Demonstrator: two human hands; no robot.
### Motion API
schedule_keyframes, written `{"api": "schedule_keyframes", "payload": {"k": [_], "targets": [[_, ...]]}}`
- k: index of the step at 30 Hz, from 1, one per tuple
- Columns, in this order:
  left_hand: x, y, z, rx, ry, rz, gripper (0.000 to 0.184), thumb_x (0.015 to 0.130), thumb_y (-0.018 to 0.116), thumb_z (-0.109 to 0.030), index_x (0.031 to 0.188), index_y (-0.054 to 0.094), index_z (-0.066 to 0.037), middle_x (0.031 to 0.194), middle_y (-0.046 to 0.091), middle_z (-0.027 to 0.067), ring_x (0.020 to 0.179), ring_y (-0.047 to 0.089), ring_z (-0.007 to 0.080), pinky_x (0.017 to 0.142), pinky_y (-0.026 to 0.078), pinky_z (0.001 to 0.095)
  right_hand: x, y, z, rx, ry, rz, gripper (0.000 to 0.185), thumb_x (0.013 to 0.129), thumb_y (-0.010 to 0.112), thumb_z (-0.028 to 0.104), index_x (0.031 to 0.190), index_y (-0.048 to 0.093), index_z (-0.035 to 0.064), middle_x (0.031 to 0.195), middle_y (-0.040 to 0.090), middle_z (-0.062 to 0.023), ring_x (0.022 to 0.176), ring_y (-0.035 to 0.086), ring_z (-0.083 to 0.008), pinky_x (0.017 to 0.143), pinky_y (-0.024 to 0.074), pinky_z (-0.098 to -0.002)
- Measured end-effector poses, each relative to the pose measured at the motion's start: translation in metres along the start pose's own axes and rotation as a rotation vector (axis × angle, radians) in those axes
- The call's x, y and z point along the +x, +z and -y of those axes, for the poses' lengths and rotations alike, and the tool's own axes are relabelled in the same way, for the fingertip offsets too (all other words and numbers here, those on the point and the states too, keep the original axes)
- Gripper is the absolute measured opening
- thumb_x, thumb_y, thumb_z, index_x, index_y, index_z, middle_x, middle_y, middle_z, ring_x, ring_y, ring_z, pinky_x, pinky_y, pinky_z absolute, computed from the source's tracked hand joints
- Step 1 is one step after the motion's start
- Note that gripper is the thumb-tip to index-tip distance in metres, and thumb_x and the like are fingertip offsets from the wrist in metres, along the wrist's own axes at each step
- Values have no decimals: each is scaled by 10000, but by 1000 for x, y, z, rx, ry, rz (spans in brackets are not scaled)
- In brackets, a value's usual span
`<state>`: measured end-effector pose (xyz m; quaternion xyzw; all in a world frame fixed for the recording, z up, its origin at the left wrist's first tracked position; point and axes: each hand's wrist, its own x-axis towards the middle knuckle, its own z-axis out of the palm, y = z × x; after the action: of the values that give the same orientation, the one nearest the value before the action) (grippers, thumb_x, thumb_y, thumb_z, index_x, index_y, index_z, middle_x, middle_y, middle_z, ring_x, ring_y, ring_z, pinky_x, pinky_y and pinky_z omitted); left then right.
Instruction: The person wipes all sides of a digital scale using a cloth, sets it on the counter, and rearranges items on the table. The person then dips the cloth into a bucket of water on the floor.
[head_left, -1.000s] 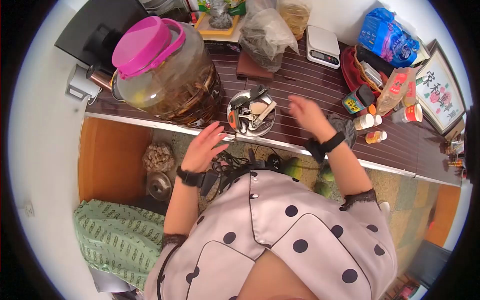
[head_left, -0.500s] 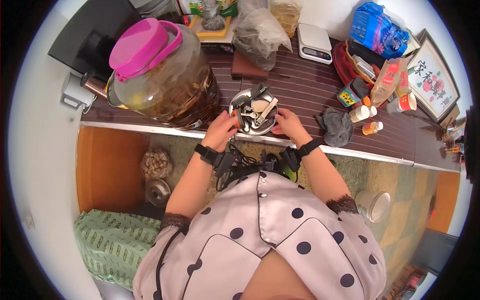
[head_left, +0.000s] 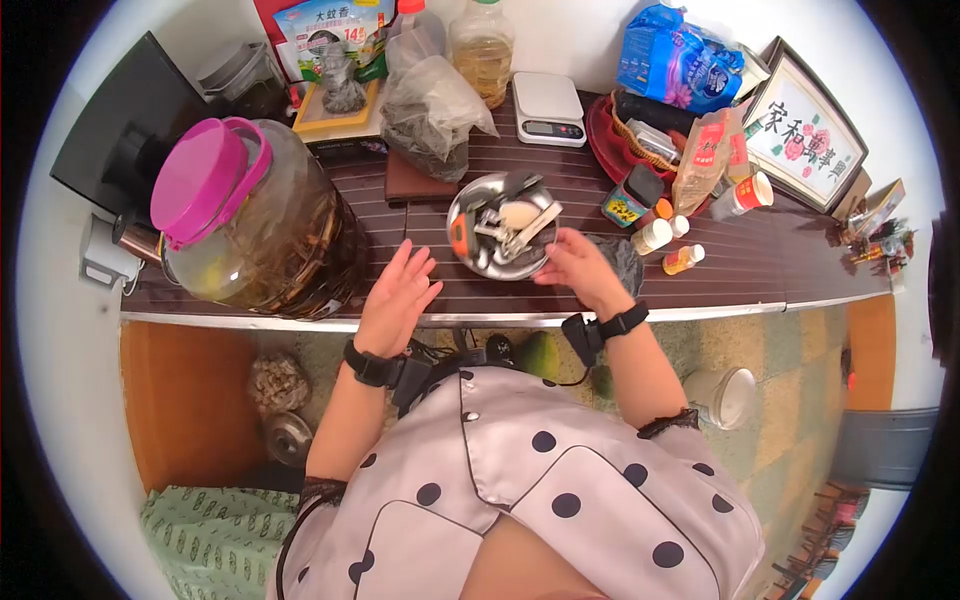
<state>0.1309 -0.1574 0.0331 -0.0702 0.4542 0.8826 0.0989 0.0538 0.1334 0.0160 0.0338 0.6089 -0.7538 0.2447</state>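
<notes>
A round metal dish (head_left: 455, 215) full of small metal and plastic items lies on the dark striped tabletop. An orange-and-black piece (head_left: 459, 236) rests at its left side, and a pale clip-like tool (head_left: 532, 232) lies across its right half. My right hand (head_left: 583, 270) grips the dish's lower right rim, thumb and fingers closed on it. To the left of the dish, my left hand (head_left: 397, 300) hovers over the table's front edge with fingers spread and nothing in them. A dark crumpled bag (head_left: 625, 264) sits partly behind my right hand.
A large glass jar (head_left: 280, 230) with a pink lid stands at the left. Behind are a plastic bag (head_left: 430, 110), a white scale (head_left: 548, 105) and a red tray (head_left: 603, 140). Small bottles (head_left: 652, 236) stand at the right, near a framed picture (head_left: 805, 130).
My left hand has let go of the dish's left side and opened. The dish, with my right hand on its rim, now sits farther from the table's front edge. The view has shifted.
</notes>
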Motion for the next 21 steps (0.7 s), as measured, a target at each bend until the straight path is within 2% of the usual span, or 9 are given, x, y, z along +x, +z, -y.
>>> {"api": "schedule_keyframes", "payload": {"k": [3, 9, 13, 15, 16, 21], "targets": [[-4, -2, -1, 29, 35, 19, 662, 942, 519, -71, 1488, 149, -13, 1499, 257, 214, 1374, 300, 309, 1086, 342, 455, 26, -29, 26, 11, -117, -108, 251, 957, 466, 80, 1186, 450, -21, 1030, 588, -135, 777, 649, -208, 718, 583, -337], [-37, -29, 14, 39, 3, -176, 646, 956, 508, -96, 1493, 156, -28, 1498, 264, 217, 1361, 324, 307, 1072, 353, 444, 120, -64, 68, 162, -327, -313, 240, 946, 433, 52, 1164, 454, -47, 1019, 600, -163, 782, 659, -253, 695, 591, -352], [-59, -40, 21, 0, -26, -266, 681, 941, 544, -98, 1498, 156, -50, 1475, 329, 189, 1316, 385, 280, 1052, 363, 417, 180, -70, 82, 173, -345, -412, 238, 942, 431, 49, 1155, 457, -55, 1011, 602, -164, 770, 667, -266, 656, 595, -344], [-66, -40, 23, 35, -13, -282, 664, 956, 512, -121, 1501, 140, -55, 1487, 296, 213, 1343, 353, 314, 1055, 372, 456, 207, -73, 81, 200, -329, -481, 220, 956, 431, 49, 1149, 446, -55, 1052, 579, -178, 797, 666, -295, 657, 598, -362], [-69, -40, 25, 29, -11, -300, 667, 954, 512, -124, 1503, 138, -59, 1485, 299, 211, 1337, 359, 316, 1058, 367, 456, 230, -82, 73, 243, -323, -504, 232, 927, 426, 23, 1141, 467, -60, 989, 600, -186, 701, 671, -280, 560, 586, -328], [-82, -35, 30, 32, -16, -407, 698, 943, 533, -140, 1506, 128, -59, 1481, 301, 217, 1329, 371, 325, 1056, 364, 457, 286, -91, 61, 320, -290, -526, 254, 906, 411, -8, 1150, 476, -41, 934, 606, -191, 650, 656, -279, 535, 578, -341]]}}
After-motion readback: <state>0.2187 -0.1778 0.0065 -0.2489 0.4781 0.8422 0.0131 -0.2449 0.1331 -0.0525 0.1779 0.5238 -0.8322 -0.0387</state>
